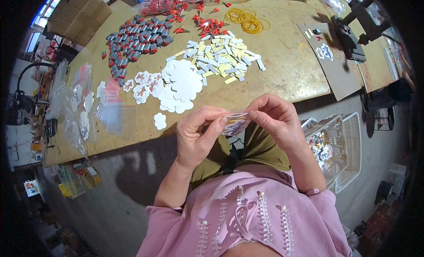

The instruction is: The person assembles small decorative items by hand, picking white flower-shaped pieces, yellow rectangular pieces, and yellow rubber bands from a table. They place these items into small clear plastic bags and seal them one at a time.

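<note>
Both hands meet over my lap, just off the wooden table's (282, 76) front edge. Between them is a small clear plastic bag (234, 123) with a printed flower-shaped card inside. My left hand (198, 135) pinches the bag's left end with thumb and fingers. My right hand (274, 122) pinches its right end from above. On the table in front lie a pile of white flower-shaped cards (179, 85), a few printed ones (142, 85), and one lone white card (160, 121) near the edge.
Small white and yellow strips (223, 55), red-and-grey parts (137, 40), loose red pieces (204, 24) and yellow rubber bands (247, 20) cover the table. Clear bags (108, 109) lie at left. A white basket (338, 146) of filled packets sits at my right. A black press tool (349, 34) stands far right.
</note>
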A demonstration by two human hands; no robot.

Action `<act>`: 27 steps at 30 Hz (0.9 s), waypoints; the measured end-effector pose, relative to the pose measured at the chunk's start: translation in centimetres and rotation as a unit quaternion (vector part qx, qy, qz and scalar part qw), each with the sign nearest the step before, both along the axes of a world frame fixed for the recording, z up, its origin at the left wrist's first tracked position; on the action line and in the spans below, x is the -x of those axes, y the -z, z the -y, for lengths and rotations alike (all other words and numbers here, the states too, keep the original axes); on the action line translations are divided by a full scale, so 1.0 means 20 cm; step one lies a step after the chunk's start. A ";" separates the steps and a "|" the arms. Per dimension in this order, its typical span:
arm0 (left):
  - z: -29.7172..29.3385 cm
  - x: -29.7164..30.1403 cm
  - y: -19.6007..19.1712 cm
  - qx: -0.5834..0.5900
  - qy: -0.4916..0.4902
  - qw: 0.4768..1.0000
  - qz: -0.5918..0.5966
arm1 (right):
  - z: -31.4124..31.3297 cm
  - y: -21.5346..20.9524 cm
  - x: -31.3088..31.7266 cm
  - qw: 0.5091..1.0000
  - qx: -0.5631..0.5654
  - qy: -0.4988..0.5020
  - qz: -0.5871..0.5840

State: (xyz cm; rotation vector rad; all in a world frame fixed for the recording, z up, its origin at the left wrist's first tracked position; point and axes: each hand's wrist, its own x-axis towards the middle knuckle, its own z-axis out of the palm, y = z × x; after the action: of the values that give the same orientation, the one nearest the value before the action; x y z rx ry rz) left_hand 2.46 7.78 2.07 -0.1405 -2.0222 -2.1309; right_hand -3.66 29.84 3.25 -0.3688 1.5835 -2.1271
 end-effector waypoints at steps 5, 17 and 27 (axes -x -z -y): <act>-0.03 0.01 0.05 0.007 -0.016 1.000 0.022 | 0.02 -0.01 -0.04 0.998 -0.056 0.032 -0.004; 0.01 0.01 -0.06 0.311 -0.029 0.939 -0.147 | -0.02 -0.09 -0.12 0.950 -0.255 0.064 -0.165; -0.01 -0.08 0.17 -0.324 0.096 0.910 0.240 | -0.12 0.05 -0.17 0.887 -0.141 -0.014 -0.440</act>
State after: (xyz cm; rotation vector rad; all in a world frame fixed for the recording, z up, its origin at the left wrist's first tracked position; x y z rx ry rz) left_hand 3.99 8.02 -1.34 0.3281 -1.3978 -3.0777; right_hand -0.27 32.33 2.20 -1.3828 2.2868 -1.7250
